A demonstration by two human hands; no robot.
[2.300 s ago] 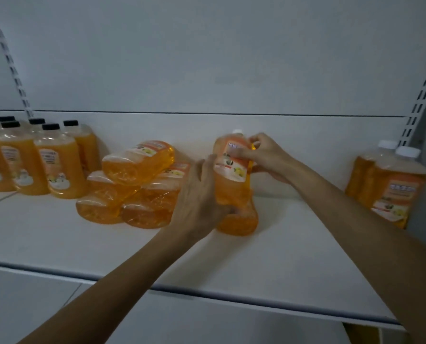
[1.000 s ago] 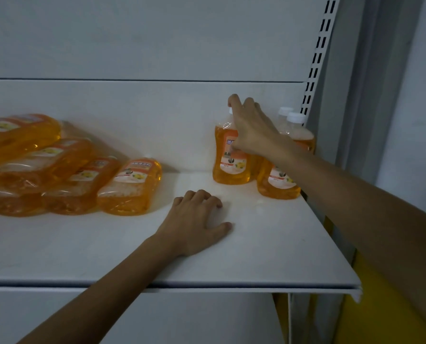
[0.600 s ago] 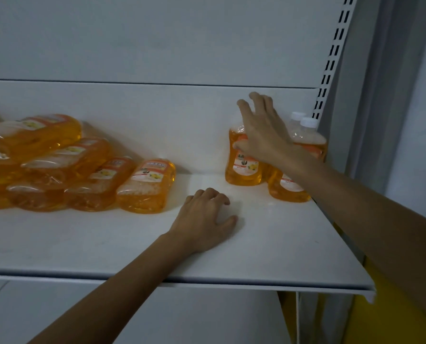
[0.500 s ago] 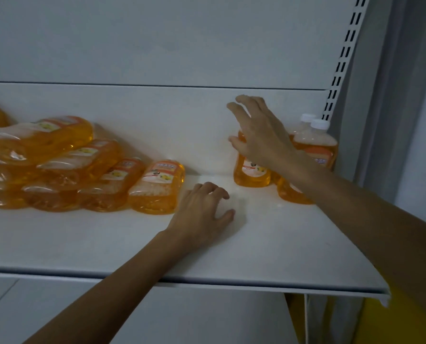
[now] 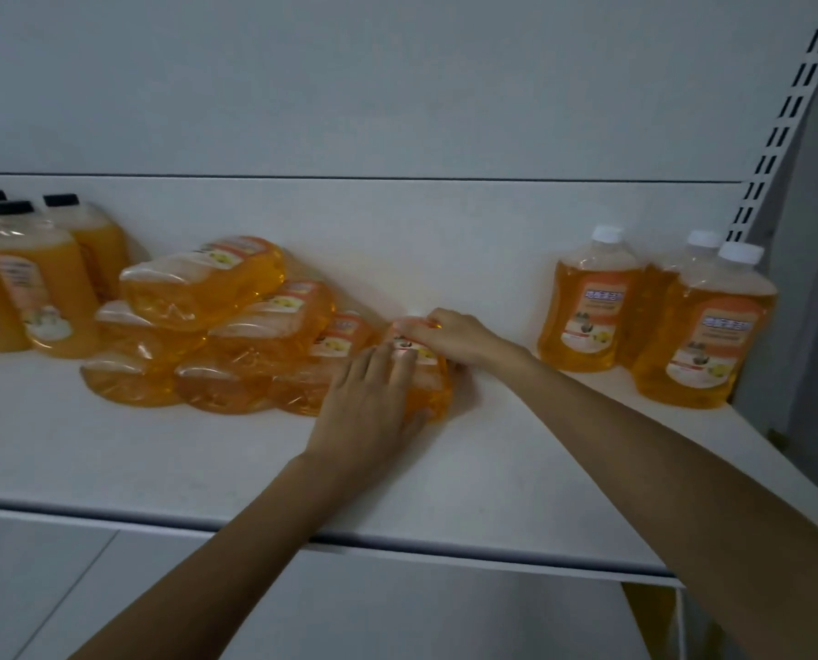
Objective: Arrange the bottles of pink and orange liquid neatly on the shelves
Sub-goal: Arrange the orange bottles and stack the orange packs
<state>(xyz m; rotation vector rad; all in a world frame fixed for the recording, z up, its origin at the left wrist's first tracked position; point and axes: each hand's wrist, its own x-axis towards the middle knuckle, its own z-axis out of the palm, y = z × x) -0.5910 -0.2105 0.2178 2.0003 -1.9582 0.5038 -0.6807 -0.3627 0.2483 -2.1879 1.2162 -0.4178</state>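
Several orange bottles lie on their sides in a pile (image 5: 216, 326) on the white shelf (image 5: 516, 469). Both my hands are on the rightmost lying bottle (image 5: 433, 390). My left hand (image 5: 373, 402) covers its base end, thumb curled under its right side. My right hand (image 5: 449, 338) grips its upper part near the neck. Three orange bottles with white caps stand upright at the right end: one (image 5: 590, 302), one behind (image 5: 654, 297), one in front (image 5: 704, 326).
At the far left stand several upright orange bottles with black caps (image 5: 40, 288). A slotted upright rail (image 5: 778, 135) runs along the shelf's right side. A lower shelf surface (image 5: 397, 612) shows beneath the front edge.
My right hand left the upright white-capped bottle and came left to the lying bottle. My left hand moved off the shelf surface onto that bottle. The view swung left.
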